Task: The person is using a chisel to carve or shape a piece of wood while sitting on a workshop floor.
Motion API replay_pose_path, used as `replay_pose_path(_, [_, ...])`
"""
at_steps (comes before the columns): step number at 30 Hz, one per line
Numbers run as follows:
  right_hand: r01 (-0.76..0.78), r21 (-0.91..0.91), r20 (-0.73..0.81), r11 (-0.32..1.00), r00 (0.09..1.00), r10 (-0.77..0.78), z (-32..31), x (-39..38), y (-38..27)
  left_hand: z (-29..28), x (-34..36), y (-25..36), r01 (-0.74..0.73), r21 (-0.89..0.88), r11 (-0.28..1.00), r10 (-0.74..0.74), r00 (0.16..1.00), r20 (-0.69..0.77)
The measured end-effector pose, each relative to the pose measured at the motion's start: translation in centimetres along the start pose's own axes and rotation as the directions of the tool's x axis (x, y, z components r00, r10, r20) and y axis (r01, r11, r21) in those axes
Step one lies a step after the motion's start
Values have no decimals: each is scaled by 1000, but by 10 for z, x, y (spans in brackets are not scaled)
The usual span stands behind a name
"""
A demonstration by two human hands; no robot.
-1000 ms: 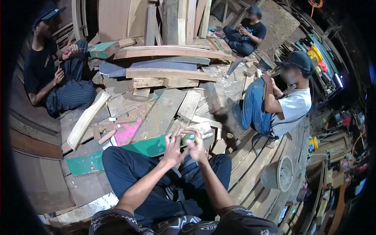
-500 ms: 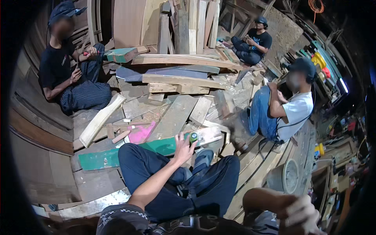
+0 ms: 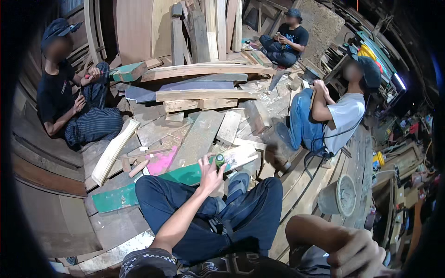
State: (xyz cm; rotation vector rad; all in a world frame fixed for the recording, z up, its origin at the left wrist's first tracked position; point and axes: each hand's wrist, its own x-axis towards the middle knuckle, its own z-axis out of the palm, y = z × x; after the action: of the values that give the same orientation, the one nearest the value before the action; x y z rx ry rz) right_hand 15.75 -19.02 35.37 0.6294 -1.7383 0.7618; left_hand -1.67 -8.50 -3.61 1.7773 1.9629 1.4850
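My left hand (image 3: pixel 212 175) is closed around an upright green tool handle (image 3: pixel 219 160) with a round end. The tool's lower end is hidden. It stands over a long board (image 3: pixel 113 198), green-painted on the left and bare, pale wood at its right end. This board lies across the floor in front of my crossed legs, partly behind my knee. My right hand (image 3: pixel 359 255) is raised at the lower right, its fingers curled into a fist. What it grips, if anything, does not show.
Planks are stacked ahead (image 3: pixel 204 95), with loose offcuts and shavings around. A pink piece (image 3: pixel 162 159) and a pale wood strip (image 3: pixel 114 153) lie left of centre. A bucket (image 3: pixel 337 195) stands at right. Co-workers sit left (image 3: pixel 60 88), far right (image 3: pixel 289 39) and near right (image 3: pixel 331 106).
My right fist has moved slightly right and shows more sharply. The view has shifted a little. My left hand stays on the green handle over the board.
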Motion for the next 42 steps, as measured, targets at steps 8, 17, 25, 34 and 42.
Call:
replay_pose_path(8, [-36,36,-40,999,998,38,2,2,7,4,0,-7,-20,-32,999,18,999,-37])
replay_pose_path(17, [-168,69,178,983,972,153,-21,7,3,1,1,-1,4,9,1000,-3,998,-56])
replay_pose_path(25, [-213,36,186,976,961,203,-30,10,-7,0,4,0,-14,10,1000,14,999,-41])
replay_pose_path(34, [-12,80,1,997,1000,12,-24,-12,-13,-2,5,0,-23,16,1000,24,999,-30])
replay_pose_path(42, [-873,-379,-442,308,463,768,-37,-163,97,0,-3,12,-33,-39,999,34,999,28])
